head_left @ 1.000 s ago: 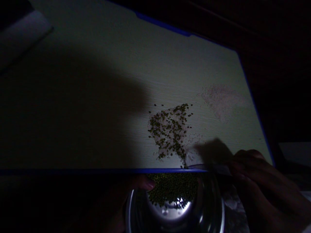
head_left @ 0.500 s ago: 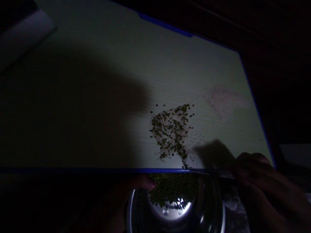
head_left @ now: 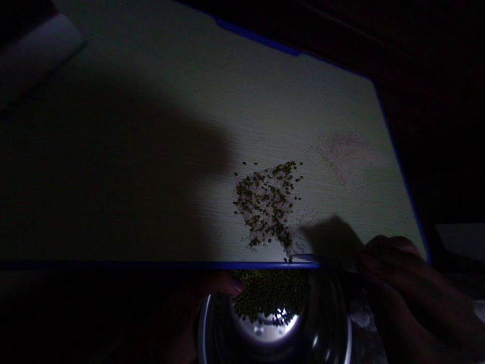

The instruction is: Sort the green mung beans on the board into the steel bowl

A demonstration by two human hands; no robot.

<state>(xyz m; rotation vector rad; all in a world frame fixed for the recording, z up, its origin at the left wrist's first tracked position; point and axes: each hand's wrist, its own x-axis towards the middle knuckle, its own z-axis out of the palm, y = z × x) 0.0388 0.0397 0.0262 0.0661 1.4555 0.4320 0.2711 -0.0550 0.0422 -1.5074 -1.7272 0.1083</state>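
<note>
Below the front edge of a pale board (head_left: 261, 101) with a blue rim, a shiny metal bowl (head_left: 326, 328) holds many small green beans, like mung beans (head_left: 273, 296). My left hand (head_left: 215, 288) grips the bowl's left side, thumb over the rim; its other fingers are lost in the dark. My right hand (head_left: 405, 283) is closed on a thin, flat, blade-like piece (head_left: 333, 260), its tip at the board's front edge beside a small heap of green beans mixed with pale grains (head_left: 265, 205). The dim light hides what kind of piece it is.
A patch of pale, rice-like grains (head_left: 344, 154) lies on the board's right side. A light box-like object (head_left: 41, 50) stands at the top left. Something crumpled and clear (head_left: 361, 316) sits right of the bowl. Dark shadow covers the board's left part.
My right hand has shifted slightly left and up, and the thin piece's tip now shows over the board's front edge. The bowl and my left hand have stayed put.
</note>
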